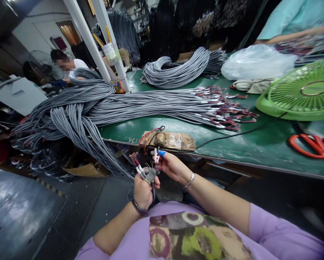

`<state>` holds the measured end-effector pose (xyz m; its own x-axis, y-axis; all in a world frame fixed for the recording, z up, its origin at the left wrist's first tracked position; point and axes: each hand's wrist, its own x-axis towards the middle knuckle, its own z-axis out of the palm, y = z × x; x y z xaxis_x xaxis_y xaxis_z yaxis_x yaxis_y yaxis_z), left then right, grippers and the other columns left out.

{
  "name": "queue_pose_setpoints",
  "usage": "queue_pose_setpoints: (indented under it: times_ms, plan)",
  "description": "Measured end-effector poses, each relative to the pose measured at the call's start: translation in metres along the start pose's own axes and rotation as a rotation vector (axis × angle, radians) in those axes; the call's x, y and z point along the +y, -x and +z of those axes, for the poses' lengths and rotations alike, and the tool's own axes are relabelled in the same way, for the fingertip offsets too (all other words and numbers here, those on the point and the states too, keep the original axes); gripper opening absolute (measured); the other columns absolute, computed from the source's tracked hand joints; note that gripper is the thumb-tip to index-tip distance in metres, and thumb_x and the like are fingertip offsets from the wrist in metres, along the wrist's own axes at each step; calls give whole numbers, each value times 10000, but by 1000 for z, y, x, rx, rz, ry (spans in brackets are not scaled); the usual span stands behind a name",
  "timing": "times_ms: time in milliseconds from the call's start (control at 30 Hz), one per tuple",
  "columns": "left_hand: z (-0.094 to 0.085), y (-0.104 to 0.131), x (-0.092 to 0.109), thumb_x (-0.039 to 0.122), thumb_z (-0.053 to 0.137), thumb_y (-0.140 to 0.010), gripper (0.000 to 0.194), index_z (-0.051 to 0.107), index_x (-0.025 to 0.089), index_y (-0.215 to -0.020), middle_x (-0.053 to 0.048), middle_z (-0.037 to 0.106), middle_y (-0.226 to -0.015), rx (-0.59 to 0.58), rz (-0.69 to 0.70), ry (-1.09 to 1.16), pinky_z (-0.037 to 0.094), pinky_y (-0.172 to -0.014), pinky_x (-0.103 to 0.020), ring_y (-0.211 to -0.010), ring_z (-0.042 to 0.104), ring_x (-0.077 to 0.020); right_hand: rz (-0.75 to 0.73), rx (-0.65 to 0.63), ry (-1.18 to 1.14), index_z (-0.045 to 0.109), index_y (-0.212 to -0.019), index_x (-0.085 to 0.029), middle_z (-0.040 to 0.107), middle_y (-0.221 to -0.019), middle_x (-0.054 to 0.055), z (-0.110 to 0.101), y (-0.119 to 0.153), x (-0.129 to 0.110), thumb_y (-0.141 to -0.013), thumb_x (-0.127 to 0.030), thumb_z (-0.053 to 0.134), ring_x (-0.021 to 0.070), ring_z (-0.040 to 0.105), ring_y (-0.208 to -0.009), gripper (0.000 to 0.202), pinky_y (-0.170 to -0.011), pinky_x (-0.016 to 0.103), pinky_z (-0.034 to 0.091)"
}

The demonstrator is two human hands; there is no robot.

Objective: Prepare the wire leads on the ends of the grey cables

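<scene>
Left hand [143, 189] is gripping cables [139, 170], right hand [173, 167] is working close by.
Wire ends [134, 158] are fanning up just off the bench [124, 133] edge, near the wood block [178, 140]. Right fingers are curling; can't tell on what.

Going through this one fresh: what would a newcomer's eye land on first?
Probably the broad spread of grey cables across the green table, with coloured wire ends toward the right. Next, the bright green fan at the right, with orange scissors in front of it. Low in the middle, the left hand grips a few cable ends, the right hand close beside it.
</scene>
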<state>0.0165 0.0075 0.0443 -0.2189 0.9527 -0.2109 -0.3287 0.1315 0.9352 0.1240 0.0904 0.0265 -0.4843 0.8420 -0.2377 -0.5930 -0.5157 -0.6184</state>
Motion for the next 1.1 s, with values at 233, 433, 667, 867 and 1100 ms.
queue_pose_setpoints:
  times_ms: [233,433,667,867,1100]
  plan:
    - [1,-5,-2,404,731,-638,322,523,160,-618,21,568,-444,15,-86,90,300,-374,-173,-364,465,-70,-73,-6,52,669,-801,-141,630,-682,18,-9,-5,6,-754,-504,659,104,532,-580,366,-518,222,426]
    - [1,-9,-6,363,710,-644,279,519,160,-637,21,569,-445,-3,-121,107,260,-361,-164,-352,457,-62,9,-29,-29,672,-767,-142,662,-707,45,-7,-10,7,-773,-516,641,104,534,-559,375,-520,234,441]
    - [-2,-13,-9,351,714,-630,271,521,163,-657,25,565,-441,-1,-163,155,274,-355,-160,-352,455,-63,77,23,-126,672,-719,-143,665,-645,29,-2,-13,7,-774,-499,647,99,535,-514,361,-507,229,446]
    - [-1,-16,-12,349,729,-612,283,520,164,-658,27,564,-439,11,-186,168,314,-367,-158,-361,459,-64,26,55,-146,674,-708,-138,652,-610,22,0,-16,9,-755,-453,687,93,525,-495,319,-487,216,423]
    - [-2,-9,-10,369,720,-639,283,531,158,-639,23,560,-438,-4,-141,109,284,-361,-161,-355,457,-62,62,59,-148,652,-763,-156,657,-683,32,0,-12,10,-785,-544,609,107,538,-534,392,-512,235,436]
